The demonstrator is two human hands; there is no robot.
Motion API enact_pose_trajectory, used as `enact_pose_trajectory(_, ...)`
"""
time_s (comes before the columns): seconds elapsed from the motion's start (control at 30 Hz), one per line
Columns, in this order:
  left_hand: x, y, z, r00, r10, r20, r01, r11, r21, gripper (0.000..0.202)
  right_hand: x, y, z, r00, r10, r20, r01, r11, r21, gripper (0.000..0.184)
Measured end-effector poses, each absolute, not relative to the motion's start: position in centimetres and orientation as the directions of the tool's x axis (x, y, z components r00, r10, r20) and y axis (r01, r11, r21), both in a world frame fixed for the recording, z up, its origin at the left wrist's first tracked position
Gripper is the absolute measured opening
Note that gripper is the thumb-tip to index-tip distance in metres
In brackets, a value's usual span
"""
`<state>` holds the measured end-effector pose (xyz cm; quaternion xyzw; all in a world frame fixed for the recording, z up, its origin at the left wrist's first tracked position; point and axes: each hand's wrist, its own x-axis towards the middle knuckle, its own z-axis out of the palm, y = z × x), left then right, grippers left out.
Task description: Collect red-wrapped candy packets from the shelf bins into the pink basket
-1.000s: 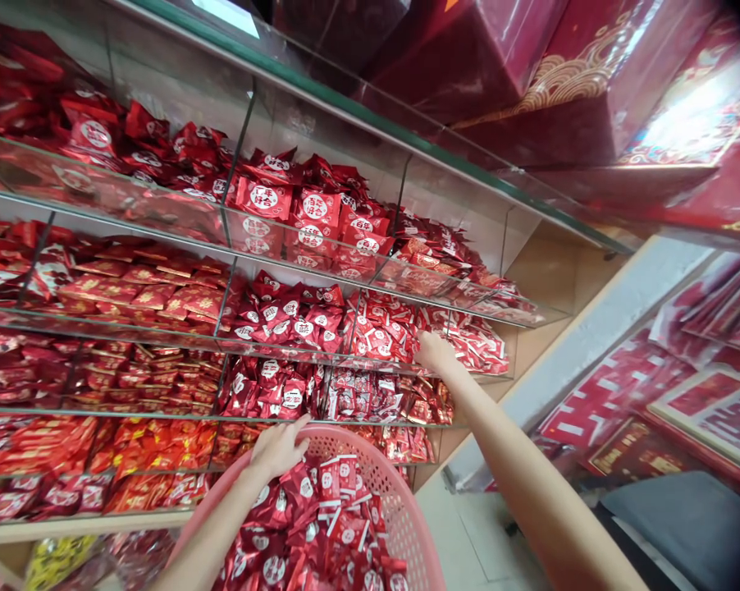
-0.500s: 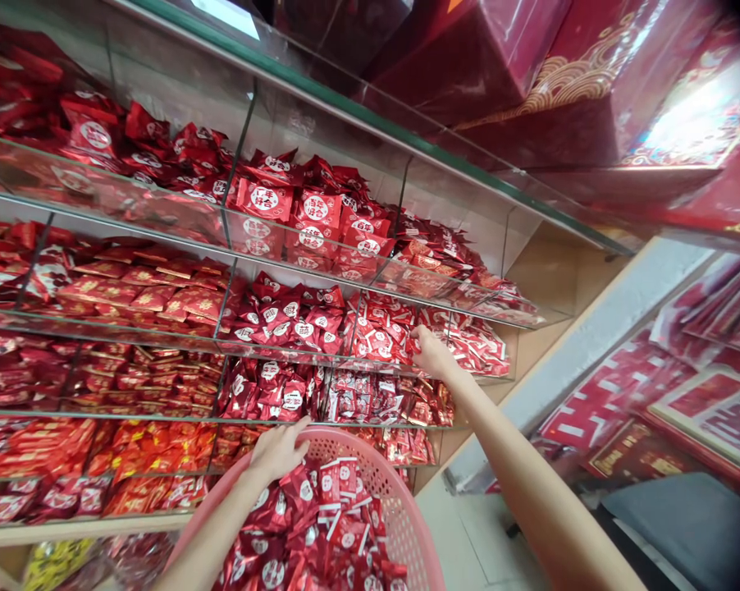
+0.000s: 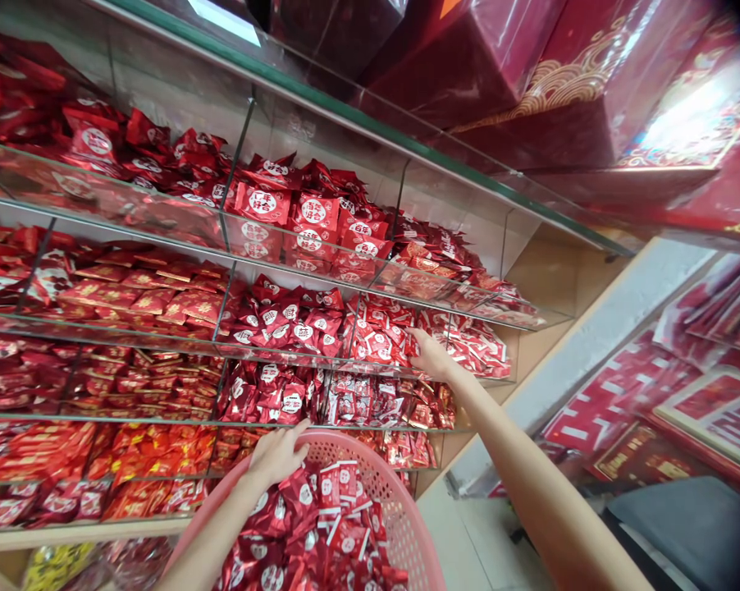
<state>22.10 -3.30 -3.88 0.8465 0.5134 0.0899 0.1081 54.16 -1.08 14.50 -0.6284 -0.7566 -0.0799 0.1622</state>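
My left hand (image 3: 277, 455) grips the rim of a pink perforated plastic basket (image 3: 416, 525), its thumb on the inner side. Inside the basket lie dark red packets with white labels (image 3: 271, 574) and smaller red-and-white packets (image 3: 347, 535). My right hand (image 3: 432, 355) reaches over the glass front of a shelf compartment. Its visible fingers are apart, touching small red-and-white packets (image 3: 379, 338); the fingertips are partly hidden among them. No packet shows clearly in its grasp.
Tiered glass-fronted shelves (image 3: 161, 217) hold many red packets in divided compartments. Large dark red boxes (image 3: 468, 57) overhang at the upper right. A grey-topped seat (image 3: 683, 525) and red paper goods (image 3: 616, 394) stand right of the wooden shelf side (image 3: 548, 349).
My right hand has shifted slightly left and down among the small packets. My left hand stays on the basket rim, and the basket has barely moved.
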Motion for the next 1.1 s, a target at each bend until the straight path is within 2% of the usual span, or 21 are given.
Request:
enact_pose_trajectory(0.23, 22.1, -3.3, -3.7, 0.450, 0.892, 0.033, 0.854, -0.441, 0.276, 0.051, 53.8, -1.7, 16.1, -0.069, 0.926, 0.371, 0.967, 0.153, -0.202, 0.063)
enact_pose_trajectory(0.43, 22.1, -3.2, -3.9, 0.458, 0.888, 0.042, 0.848, -0.450, 0.281, 0.052, 52.5, -2.6, 17.5, -0.020, 0.985, 0.171, 0.918, 0.086, -0.388, 0.060)
enact_pose_trajectory(0.53, 22.2, -3.2, -3.8, 0.452, 0.891, 0.034, 0.852, -0.443, 0.281, 0.053, 52.3, -2.5, 17.0, 0.028, 0.992, 0.120, 0.936, 0.016, -0.351, 0.053)
enact_pose_trajectory(0.67, 22.2, -3.3, -3.7, 0.445, 0.896, 0.020, 0.858, -0.432, 0.277, 0.053, 52.4, -2.1, 16.2, 0.033, 0.987, 0.159, 0.956, 0.015, -0.294, 0.045)
enact_pose_trajectory(0.83, 22.2, -3.4, -3.5, 0.437, 0.899, 0.017, 0.861, -0.424, 0.279, 0.051, 52.3, -1.5, 16.0, 0.042, 0.983, 0.181, 0.983, -0.008, -0.181, 0.043)
enact_pose_trajectory(1.1, 22.2, -3.6, -3.2, 0.424, 0.906, -0.011, 0.864, -0.401, 0.304, 0.050, 52.0, -2.0, 16.3, 0.023, 0.981, 0.190, 0.988, 0.007, -0.153, 0.043)
